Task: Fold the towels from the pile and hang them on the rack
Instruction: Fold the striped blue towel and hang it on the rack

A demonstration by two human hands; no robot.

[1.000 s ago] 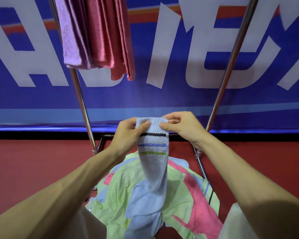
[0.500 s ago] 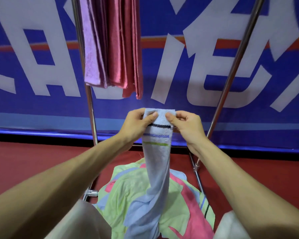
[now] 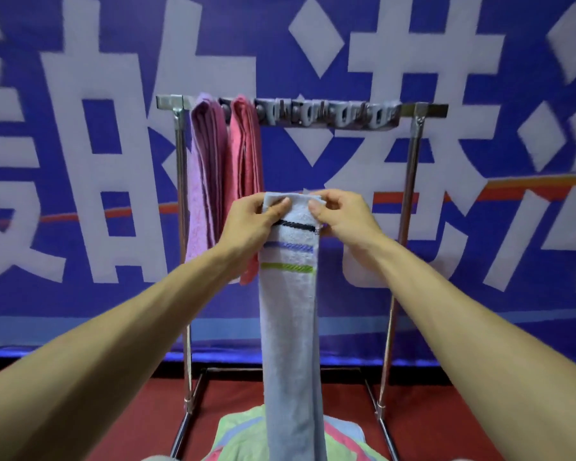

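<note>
Done: purple terry towel (image 3: 203,181) and pink terry towel (image 3: 246,154) hang folded at the left end of the steel-tube rack (image 3: 409,181).
In hand: pale blue striped towel (image 3: 290,327), folded narrow, in front of the rack and below its bar. The left hand (image 3: 250,224) and right hand (image 3: 343,217) each pinch a top corner.
Left: hanging it, then the green-pink-blue towel pile (image 3: 243,434) at the rack's foot.
Room: red floor (image 3: 80,410) under the rack, blue white-lettered banner (image 3: 346,61) behind.

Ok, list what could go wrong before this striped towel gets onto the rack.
1. The left grip and right grip pinch the striped towel only at its top edge; the long folded length hangs free and could unfold or slip.
2. Its lower end hangs by the pile and may drag a towel along.
3. Clips crowd the bar beside the pink towel; the fold could snag there.
</note>
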